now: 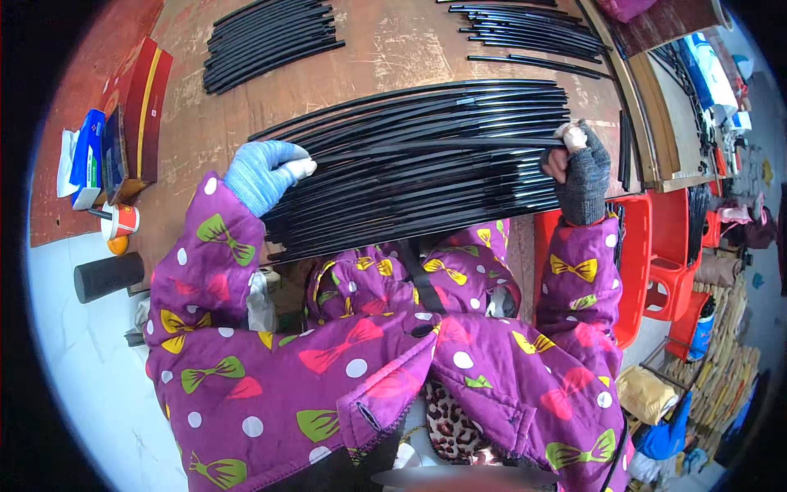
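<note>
The top edge crops the far-right rod pile.

On your left, a blue tissue box stands near a dark red box with a yellow stripe. Nearer you are a red and white cup, a round orange thing just beside it, and a black cylinder. On your right you have red plastic stools, a cream sack and blue cloth.

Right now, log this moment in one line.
Blue-gloved left hand: pinches slim black strip; grey-gloved right hand: holds its other end; beneath: glossy black strips side by side; surface: scuffed brown tabletop
</note>
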Demonstrator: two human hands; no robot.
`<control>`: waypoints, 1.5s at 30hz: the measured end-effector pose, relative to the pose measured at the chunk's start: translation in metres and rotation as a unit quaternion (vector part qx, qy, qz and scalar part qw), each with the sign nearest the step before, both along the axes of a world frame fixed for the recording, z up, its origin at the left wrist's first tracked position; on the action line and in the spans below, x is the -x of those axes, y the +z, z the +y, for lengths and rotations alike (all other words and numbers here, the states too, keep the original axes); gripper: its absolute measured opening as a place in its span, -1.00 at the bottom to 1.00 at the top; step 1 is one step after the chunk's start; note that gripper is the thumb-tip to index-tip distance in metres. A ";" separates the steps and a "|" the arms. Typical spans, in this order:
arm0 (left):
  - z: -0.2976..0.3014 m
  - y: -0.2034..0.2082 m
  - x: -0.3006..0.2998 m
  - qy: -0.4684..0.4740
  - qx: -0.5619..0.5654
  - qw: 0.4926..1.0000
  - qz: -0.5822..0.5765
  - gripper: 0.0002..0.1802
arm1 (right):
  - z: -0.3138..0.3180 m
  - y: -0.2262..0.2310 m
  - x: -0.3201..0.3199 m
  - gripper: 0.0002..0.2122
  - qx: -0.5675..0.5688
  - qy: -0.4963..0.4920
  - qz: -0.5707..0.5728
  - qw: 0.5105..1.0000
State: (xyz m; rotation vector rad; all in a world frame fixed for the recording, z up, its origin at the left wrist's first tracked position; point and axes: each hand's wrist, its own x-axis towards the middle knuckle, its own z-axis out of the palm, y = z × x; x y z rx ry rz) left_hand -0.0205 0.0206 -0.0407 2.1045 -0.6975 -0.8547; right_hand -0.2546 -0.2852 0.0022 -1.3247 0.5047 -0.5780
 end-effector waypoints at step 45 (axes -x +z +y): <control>0.102 -0.050 -0.043 0.096 0.013 0.989 0.113 -0.92 | -0.105 -0.025 0.041 -0.88 -0.035 -0.080 -0.003 0.996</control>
